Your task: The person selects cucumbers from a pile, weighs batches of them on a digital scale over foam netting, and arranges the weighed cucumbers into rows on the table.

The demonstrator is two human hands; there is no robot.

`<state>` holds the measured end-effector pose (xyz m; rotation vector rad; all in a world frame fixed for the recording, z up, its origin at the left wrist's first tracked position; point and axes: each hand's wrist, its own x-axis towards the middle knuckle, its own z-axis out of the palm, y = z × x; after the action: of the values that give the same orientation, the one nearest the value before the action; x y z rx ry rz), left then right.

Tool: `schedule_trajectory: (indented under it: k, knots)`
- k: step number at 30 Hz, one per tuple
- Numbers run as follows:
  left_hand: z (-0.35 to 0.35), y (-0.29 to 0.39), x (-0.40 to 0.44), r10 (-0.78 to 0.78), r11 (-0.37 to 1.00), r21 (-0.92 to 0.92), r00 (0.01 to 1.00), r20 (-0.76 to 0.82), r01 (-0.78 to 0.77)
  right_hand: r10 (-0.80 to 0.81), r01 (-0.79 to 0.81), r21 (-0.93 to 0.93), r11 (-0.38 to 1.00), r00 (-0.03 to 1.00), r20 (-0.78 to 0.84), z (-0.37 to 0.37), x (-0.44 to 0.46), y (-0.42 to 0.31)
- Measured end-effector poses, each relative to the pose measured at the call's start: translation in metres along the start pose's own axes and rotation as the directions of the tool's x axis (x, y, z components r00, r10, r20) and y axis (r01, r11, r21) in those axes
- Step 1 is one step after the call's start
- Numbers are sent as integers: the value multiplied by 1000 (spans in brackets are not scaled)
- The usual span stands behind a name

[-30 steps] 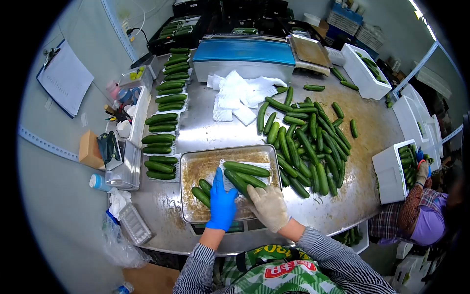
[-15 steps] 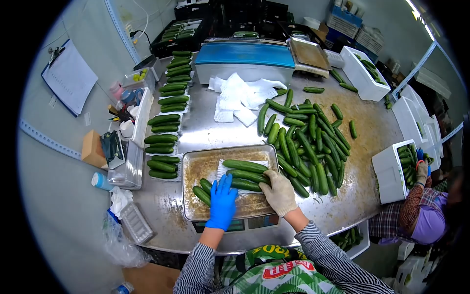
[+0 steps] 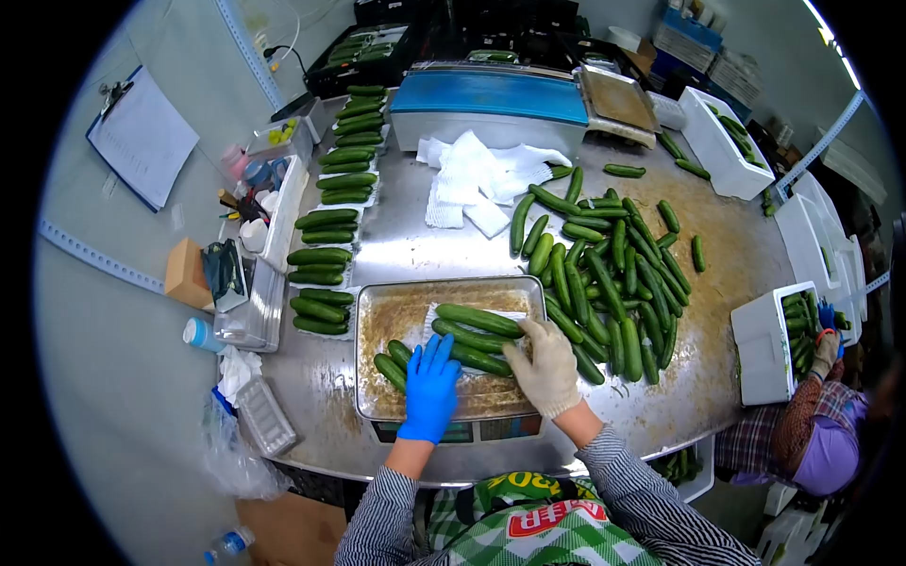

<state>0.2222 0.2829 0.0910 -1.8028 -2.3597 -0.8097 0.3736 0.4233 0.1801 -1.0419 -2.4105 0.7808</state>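
Observation:
A worn metal tray (image 3: 377, 325) holds several green cucumbers. Three of them lie side by side on a white netted sheet (image 3: 433, 317), with the top cucumber (image 3: 479, 320) farthest from me. My left hand (image 3: 430, 394), in a blue glove, rests with fingers stretched over the left end of the lowest cucumber (image 3: 481, 359). At the right ends of the row is my right hand (image 3: 547, 368) in a beige glove, its thumb and fingers curled on the lowest cucumber's end. Two more cucumbers (image 3: 390, 372) lie left of my blue glove, partly covered. A scale (image 3: 462, 431) shows beneath the tray.
A large heap of loose cucumbers (image 3: 618, 292) lies to the right. Paired cucumbers (image 3: 326, 274) on white sheets line the left side. White netting (image 3: 481, 179) lies behind the tray, before a blue-topped machine (image 3: 491, 99). A co-worker's gloved hand (image 3: 827, 351) is at a white box (image 3: 763, 349).
The view has shifted slightly, moving the scene a little right. The lowest cucumber and both hands stay nearly in place; my right hand has moved slightly against the cucumber ends.

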Motion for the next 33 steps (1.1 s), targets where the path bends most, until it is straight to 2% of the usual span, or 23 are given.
schedule_trajectory:
  k: [1, 3, 4, 6, 8, 9, 10, 12, 14, 18, 21, 23, 25, 27, 28, 31, 32, 33]
  knots:
    - [-4, 3, 3, -8, 1000, 1, 1000, -2, 8, -149, 147, -72, 987, 989, -25, 0, -2, -1]
    - [-5, 7, 5, -15, 1000, 9, 1000, 6, 15, -307, 304, -227, 925, 952, 25, 11, -5, -5]
    - [-4, 7, 6, -14, 1000, 17, 1000, 9, 14, -296, 329, -218, 919, 939, 174, 19, 2, -1]
    - [-4, 4, 5, -5, 999, 46, 999, 34, 3, -310, 358, -270, 894, 928, 206, 20, 6, 3]
    - [-12, 5, 2, -45, 998, -52, 999, -6, 44, -315, 376, -297, 878, 920, 232, 16, 10, 4]
    - [-15, 5, 2, -60, 993, -105, 998, -27, 57, -294, 334, -268, 903, 939, 181, 14, 9, 8]
    - [-20, 1, -2, -60, 996, -72, 996, -72, 55, -270, 295, -238, 926, 954, 131, 12, 6, 13]
    - [-40, -2, -13, -242, 966, -117, 964, -111, 229, -245, 250, -140, 958, 968, 58, 4, 2, 22]
    - [-51, -11, -35, -393, 918, -109, 909, -140, 381, -297, 302, -153, 941, 953, 52, -2, -9, 26]
    - [-67, -25, -57, -396, 918, -49, 916, -68, 393, -369, 375, -159, 913, 927, 64, 11, -22, 30]
    - [-74, -30, -55, -417, 907, -55, 909, 2, 417, -356, 358, 51, 933, 886, 298, 21, -25, -25]
    - [-73, -42, -47, -283, 958, 52, 958, 50, 281, -332, 358, 3, 934, 863, 382, 34, -26, -67]
    - [-70, -59, -35, -188, 979, 103, 974, 129, 175, -306, 366, -105, 925, 879, 365, 66, -36, -79]
    - [-68, -69, -26, -112, 994, 38, 978, 179, 107, -271, 364, -212, 907, 889, 370, 81, -40, -89]
    - [-71, -69, -20, -72, 997, 2, 977, 202, 73, -283, 347, -128, 929, 889, 359, 88, -39, -89]
    - [-85, -63, -8, -70, 997, 68, 919, 387, 47, -256, 280, -15, 960, 896, 362, 91, -36, -80]
    - [-79, -70, -9, -30, 998, 55, 945, 325, 13, -300, 305, 40, 952, 896, 328, 89, -33, -77]
    - [-80, -69, -11, -55, 998, 31, 942, 331, 47, -335, 333, 65, 941, 879, 339, 84, -31, -72]
